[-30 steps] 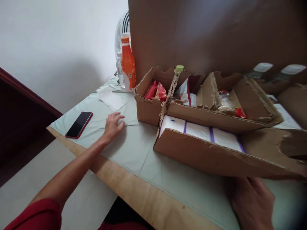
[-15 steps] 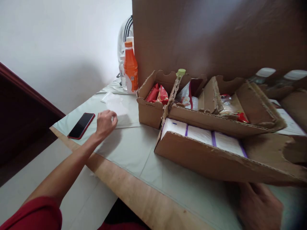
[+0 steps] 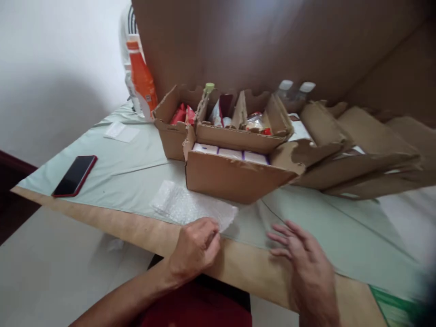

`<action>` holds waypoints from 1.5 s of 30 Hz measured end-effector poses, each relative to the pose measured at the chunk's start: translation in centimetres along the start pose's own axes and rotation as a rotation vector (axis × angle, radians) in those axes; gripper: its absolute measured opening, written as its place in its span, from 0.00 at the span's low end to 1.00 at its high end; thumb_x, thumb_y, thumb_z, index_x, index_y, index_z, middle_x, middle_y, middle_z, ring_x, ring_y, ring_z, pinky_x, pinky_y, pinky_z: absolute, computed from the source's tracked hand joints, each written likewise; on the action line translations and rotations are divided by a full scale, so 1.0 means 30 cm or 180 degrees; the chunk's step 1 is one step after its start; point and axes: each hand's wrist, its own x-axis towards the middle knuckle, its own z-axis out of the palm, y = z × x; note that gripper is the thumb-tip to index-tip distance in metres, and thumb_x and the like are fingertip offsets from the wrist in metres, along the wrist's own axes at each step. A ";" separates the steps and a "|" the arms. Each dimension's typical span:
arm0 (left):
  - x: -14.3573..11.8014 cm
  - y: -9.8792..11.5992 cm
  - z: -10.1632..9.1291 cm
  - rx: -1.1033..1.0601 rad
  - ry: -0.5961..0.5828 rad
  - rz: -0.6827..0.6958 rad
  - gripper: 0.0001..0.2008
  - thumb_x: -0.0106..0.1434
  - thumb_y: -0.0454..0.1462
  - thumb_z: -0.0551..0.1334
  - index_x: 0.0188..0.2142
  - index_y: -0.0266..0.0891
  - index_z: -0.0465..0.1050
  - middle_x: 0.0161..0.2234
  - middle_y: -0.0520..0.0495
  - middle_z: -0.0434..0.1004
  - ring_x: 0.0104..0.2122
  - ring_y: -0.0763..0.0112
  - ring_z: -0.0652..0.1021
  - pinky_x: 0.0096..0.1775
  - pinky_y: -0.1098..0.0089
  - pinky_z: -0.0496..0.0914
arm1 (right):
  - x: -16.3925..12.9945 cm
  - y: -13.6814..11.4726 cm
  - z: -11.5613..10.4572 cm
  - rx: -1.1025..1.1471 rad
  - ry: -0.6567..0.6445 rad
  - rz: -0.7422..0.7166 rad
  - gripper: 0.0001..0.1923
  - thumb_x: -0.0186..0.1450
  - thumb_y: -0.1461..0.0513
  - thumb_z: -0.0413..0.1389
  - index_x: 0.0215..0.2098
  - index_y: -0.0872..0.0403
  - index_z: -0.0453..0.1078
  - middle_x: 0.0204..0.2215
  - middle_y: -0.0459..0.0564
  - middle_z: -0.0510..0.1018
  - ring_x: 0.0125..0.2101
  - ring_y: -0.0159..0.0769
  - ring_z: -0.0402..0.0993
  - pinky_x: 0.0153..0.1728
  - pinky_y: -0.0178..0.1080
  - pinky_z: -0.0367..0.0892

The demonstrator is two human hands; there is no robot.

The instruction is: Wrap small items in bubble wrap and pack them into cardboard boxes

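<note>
My left hand (image 3: 197, 247) is closed, thumb against fingers, on the near right edge of a clear bubble wrap piece (image 3: 190, 204). The bubble wrap lies nearly flat over the pale green tablecloth, close to the table's front edge. To the right, my right hand (image 3: 306, 263) hovers over the edge with fingers spread and holds nothing. Just beyond the bubble wrap stands a cardboard box (image 3: 221, 175) with white, purple-edged packs (image 3: 230, 153) inside.
Further cardboard compartments (image 3: 241, 135) hold red packets and other snack bags. An orange bottle (image 3: 141, 79) stands at the back left, near a person's striped sleeve (image 3: 131, 20). A phone (image 3: 75, 176) and a small clear plastic piece (image 3: 121, 131) lie at left. A large cardboard panel (image 3: 238, 45) rises behind.
My left hand has come from beside the phone to the front middle, with the bubble wrap now in it. My right hand has left the box's underside and opened. The view has turned right.
</note>
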 end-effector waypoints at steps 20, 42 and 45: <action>0.055 -0.117 -0.057 0.1529 -0.1155 0.1271 0.20 0.72 0.32 0.54 0.60 0.28 0.70 0.61 0.30 0.76 0.65 0.48 0.72 0.63 0.46 0.68 | 0.019 0.036 0.178 -0.2504 -0.0994 -0.3047 0.20 0.73 0.61 0.51 0.62 0.54 0.71 0.60 0.59 0.78 0.59 0.50 0.74 0.57 0.53 0.71; 0.139 -0.233 -0.159 0.1877 -0.1261 0.0505 0.20 0.70 0.30 0.52 0.56 0.38 0.76 0.53 0.37 0.82 0.52 0.53 0.78 0.52 0.52 0.71 | 0.156 0.086 -0.024 -0.2990 -0.0879 -0.2482 0.17 0.72 0.60 0.51 0.54 0.52 0.77 0.47 0.57 0.84 0.49 0.51 0.75 0.50 0.52 0.64; 0.186 -0.247 -0.130 0.2065 -0.1542 0.0476 0.21 0.65 0.30 0.55 0.54 0.36 0.78 0.46 0.36 0.83 0.46 0.51 0.78 0.47 0.52 0.73 | 0.188 0.068 0.024 -0.3145 -0.1242 -0.2493 0.14 0.68 0.63 0.53 0.45 0.52 0.80 0.37 0.55 0.84 0.42 0.50 0.74 0.44 0.50 0.62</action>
